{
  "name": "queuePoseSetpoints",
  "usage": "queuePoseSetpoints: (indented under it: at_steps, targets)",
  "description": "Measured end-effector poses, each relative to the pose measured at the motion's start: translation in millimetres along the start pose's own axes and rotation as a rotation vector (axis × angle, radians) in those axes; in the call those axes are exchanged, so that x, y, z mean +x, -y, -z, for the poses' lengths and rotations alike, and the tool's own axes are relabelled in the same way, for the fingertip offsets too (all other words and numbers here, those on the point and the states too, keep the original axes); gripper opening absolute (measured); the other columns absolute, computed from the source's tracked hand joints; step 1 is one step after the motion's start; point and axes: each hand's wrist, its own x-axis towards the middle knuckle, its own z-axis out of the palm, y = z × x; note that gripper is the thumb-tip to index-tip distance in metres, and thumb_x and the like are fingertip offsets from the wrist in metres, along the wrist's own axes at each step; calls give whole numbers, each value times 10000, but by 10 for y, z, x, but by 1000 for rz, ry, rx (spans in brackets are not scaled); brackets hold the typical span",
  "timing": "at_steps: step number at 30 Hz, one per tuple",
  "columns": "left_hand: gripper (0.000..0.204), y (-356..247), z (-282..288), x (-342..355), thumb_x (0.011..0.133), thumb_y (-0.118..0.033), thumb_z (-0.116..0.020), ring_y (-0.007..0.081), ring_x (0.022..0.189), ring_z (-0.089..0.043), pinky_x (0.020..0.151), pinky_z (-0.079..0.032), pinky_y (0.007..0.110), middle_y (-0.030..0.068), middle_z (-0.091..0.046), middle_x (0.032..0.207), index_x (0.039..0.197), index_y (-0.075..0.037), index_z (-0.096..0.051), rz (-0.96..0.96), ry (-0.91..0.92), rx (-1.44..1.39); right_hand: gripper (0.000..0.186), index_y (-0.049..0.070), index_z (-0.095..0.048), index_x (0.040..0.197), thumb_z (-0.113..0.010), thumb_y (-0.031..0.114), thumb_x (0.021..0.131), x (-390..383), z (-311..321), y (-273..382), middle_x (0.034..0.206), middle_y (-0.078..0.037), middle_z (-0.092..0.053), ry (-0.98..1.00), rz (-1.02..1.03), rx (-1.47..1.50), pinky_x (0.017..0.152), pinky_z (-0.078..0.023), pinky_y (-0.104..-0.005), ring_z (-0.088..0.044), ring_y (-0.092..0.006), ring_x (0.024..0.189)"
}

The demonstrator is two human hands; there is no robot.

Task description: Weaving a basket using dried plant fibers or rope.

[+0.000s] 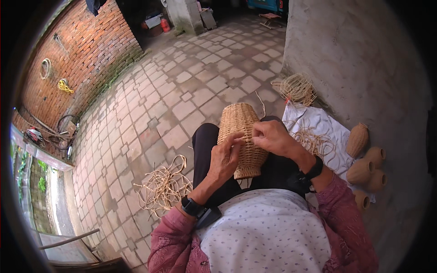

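A woven straw vase-shaped basket point(241, 119) lies across my lap, its wide end away from me and its narrower rim toward my body. My left hand point(224, 159) rests against its left side, the fingers bent and the fingertips drawn together at the weave. Over the right side of the basket, my right hand point(275, 137) is closed in a pinch with thumb and forefinger together. Whatever either pinch holds is too small to make out. A loose strand point(261, 103) sticks up beyond the basket near my right hand.
Loose straw strands point(166, 184) lie heaped on the paving at my left. More strands point(314, 140) lie on a white cloth point(298, 113) at my right. Several finished woven vases point(360, 171) and a wicker frame point(298, 88) sit near the grey wall point(359, 59).
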Motion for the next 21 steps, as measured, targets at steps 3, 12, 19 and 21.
queuePoseSetpoints:
  at_steps: [3,12,19,21]
  targets:
    - [281,-23,-23,36,942,-19,-523,187,885,-708,773,-537,311,112,-736,949,1213,-45,-594,3,14,2,153,-6,-614,794,-666,137,794,34,-174,-67,724,-163,-636,-22,-8,-38,603,-481,-374,-637,-286,650]
    - [431,-273,85,117,927,-37,-525,142,719,-647,677,-527,286,110,-675,1014,1352,-100,-488,166,283,-50,169,0,-629,832,-639,165,869,-133,-104,-206,764,-171,-626,-55,-75,190,650,-485,-408,-636,-341,729]
    - [591,-228,193,216,867,-10,-575,52,657,-460,549,-388,208,12,-570,980,1423,-87,-394,584,368,-830,103,11,-606,831,-659,99,828,-194,-214,-262,772,-163,-596,-181,219,-68,680,-505,-427,-620,-360,747]
    - [591,-217,187,174,867,-9,-572,52,665,-448,555,-377,210,14,-574,990,1422,-94,-387,588,354,-829,97,14,-596,820,-657,90,818,-204,-220,-277,773,-158,-592,-181,244,-95,690,-511,-430,-617,-362,752]
